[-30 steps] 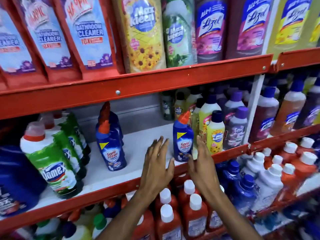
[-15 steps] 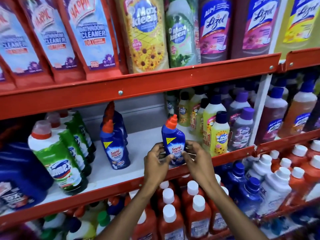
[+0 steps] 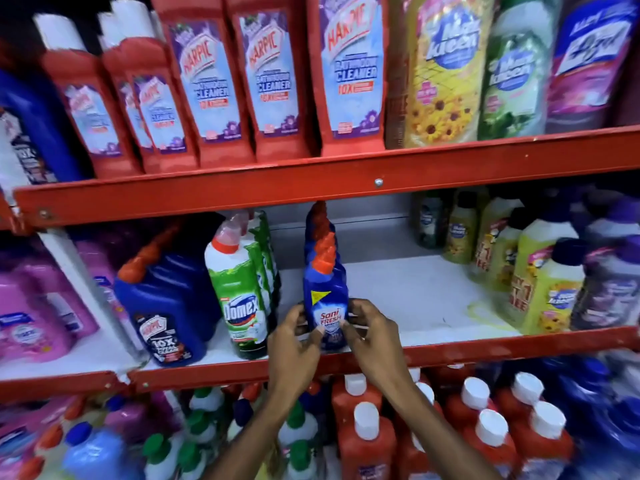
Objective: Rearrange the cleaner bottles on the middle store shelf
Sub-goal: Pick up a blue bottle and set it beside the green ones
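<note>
Gripping a blue Sani Fresh bottle [image 3: 325,306] from both sides, the left hand [image 3: 294,344] and the right hand [image 3: 375,337] have their fingers clamped on its lower body, around the label, with thumbs toward the front. It stands upright near the front edge of the middle shelf [image 3: 415,296], its orange angled cap pointing up, and more Sani Fresh bottles [image 3: 320,230] line up directly behind it toward the back wall. Just to its left stands a green-and-white Domex bottle [image 3: 242,299] at the head of its own row, and beyond that a dark blue Harpic jug [image 3: 166,306]. To the right, a bare stretch of white shelf board separates it from the yellow Max Kleen bottles [image 3: 550,296], which stand well apart from it. Red Harpic Bathroom Cleaner bottles [image 3: 273,81] fill the shelf above, and red bottles with white caps [image 3: 367,441] crowd the shelf below the forearms.
</note>
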The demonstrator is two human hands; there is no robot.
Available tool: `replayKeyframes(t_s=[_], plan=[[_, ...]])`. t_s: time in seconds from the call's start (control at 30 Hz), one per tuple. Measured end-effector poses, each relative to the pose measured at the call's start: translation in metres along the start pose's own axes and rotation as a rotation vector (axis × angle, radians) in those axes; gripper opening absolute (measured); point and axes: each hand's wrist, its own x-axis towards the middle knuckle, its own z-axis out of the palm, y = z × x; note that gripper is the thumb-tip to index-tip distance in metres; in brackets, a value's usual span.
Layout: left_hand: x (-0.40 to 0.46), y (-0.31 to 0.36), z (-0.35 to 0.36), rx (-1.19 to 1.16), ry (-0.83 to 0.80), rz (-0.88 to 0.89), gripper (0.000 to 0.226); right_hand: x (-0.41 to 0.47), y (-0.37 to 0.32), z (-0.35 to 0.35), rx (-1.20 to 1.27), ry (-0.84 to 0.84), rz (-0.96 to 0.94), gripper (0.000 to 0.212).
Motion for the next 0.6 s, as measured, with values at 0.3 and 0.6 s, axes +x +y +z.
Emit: replayKeyframes(t_s=[0.3, 0.6], plan=[[-0.004, -0.010, -0.001, -0.050, -0.080, 0.018, 0.052, -0.006, 0.012, 0.011, -0.028, -0.018, 0.058, 0.064], [-0.004, -0.014, 0.006, -0.090, -0.135, 0.016, 0.045, -0.006, 0.015, 0.008, -0.084, -0.146, -0.053, 0.042]])
